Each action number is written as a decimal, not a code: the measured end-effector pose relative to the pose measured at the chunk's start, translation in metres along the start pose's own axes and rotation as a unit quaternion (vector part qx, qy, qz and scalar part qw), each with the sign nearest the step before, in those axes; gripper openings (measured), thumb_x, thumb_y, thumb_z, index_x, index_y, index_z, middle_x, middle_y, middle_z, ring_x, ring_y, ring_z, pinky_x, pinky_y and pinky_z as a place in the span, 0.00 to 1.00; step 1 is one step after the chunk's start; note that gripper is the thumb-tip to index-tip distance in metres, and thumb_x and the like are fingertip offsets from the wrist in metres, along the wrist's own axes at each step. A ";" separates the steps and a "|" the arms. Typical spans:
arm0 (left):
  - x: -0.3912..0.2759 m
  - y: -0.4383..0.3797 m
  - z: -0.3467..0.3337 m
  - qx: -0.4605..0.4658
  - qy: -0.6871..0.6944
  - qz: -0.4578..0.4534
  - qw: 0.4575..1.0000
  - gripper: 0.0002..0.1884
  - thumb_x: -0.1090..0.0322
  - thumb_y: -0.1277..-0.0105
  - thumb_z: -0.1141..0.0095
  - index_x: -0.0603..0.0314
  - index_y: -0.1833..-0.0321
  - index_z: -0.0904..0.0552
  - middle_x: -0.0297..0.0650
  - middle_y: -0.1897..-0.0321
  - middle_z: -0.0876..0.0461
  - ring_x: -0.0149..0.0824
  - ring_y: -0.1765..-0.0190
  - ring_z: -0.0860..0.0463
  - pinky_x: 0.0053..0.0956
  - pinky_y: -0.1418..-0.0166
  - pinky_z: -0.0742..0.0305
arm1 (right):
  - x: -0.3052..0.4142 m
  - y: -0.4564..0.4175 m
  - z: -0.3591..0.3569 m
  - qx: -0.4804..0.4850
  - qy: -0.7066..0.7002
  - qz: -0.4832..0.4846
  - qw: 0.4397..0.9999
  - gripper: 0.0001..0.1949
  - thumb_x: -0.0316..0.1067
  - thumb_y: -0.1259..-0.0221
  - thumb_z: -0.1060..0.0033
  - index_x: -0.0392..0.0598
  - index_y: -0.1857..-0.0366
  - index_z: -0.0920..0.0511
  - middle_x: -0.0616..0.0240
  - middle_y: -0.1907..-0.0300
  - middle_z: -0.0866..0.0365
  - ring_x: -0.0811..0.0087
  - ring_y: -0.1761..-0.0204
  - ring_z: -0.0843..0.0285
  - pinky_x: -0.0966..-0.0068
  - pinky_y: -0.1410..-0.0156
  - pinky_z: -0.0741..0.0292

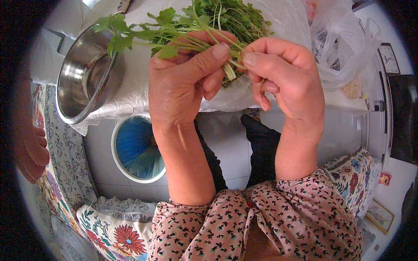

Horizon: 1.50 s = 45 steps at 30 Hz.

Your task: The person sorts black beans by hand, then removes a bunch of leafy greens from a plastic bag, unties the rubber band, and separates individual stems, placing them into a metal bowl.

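Observation:
My left hand [186, 70] is closed around a small bunch of leafy green herb stems [147, 35], likely coriander or Chinese celery. Its leaves stick out to the left, and the pale cut ends show between my two hands. With thumb and forefinger, my right hand [281, 68] pinches a thin stem near those ends. Behind both hands, a larger heap of the same greens [241, 16] lies on thin white plastic over the table; my hands hide part of it.
A steel basin [88, 75] rests at the table's left side on a white embossed tablecloth [120, 104]. Below stands a round bin [140, 150] lined with blue plastic. Clear plastic bags [339, 49] lie at right. At far left is part of another person [31, 150], dim.

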State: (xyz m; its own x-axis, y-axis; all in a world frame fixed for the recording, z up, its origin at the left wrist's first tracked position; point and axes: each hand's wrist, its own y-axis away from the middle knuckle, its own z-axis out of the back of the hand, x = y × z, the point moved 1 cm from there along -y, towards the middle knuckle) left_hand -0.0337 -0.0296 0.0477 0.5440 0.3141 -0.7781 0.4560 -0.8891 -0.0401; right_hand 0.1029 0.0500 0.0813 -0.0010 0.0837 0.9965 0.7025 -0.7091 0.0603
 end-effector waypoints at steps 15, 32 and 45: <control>0.002 -0.002 0.003 -0.012 0.038 -0.023 0.999 0.07 0.75 0.37 0.37 0.71 0.59 0.16 0.37 0.80 0.22 0.25 0.84 0.31 0.19 0.84 0.40 | -0.002 -0.002 0.004 0.016 0.032 -0.021 0.999 0.15 0.43 0.37 0.36 0.42 0.74 0.18 0.75 0.86 0.28 0.84 0.89 0.34 0.83 0.84 0.40; 0.003 -0.003 -0.003 -0.056 0.023 -0.027 0.998 0.08 0.73 0.39 0.35 0.71 0.61 0.15 0.39 0.81 0.21 0.26 0.87 0.31 0.21 0.85 0.43 | -0.001 -0.002 -0.006 0.004 0.009 -0.014 1.000 0.12 0.39 0.40 0.34 0.41 0.75 0.19 0.74 0.86 0.28 0.84 0.89 0.34 0.83 0.85 0.41; 0.003 -0.002 -0.002 -0.046 0.005 -0.034 0.998 0.08 0.72 0.38 0.35 0.71 0.60 0.15 0.39 0.80 0.20 0.25 0.87 0.33 0.20 0.85 0.46 | -0.006 -0.003 -0.003 0.018 -0.022 -0.004 1.000 0.12 0.36 0.39 0.37 0.40 0.76 0.20 0.72 0.84 0.27 0.82 0.89 0.33 0.83 0.85 0.40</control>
State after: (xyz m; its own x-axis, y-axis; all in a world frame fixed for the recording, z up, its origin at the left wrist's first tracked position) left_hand -0.0319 -0.0261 0.0466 0.5163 0.3774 -0.7688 0.5550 -0.8311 -0.0354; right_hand 0.0983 0.0493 0.0752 0.0251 0.1203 0.9924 0.7273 -0.6833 0.0644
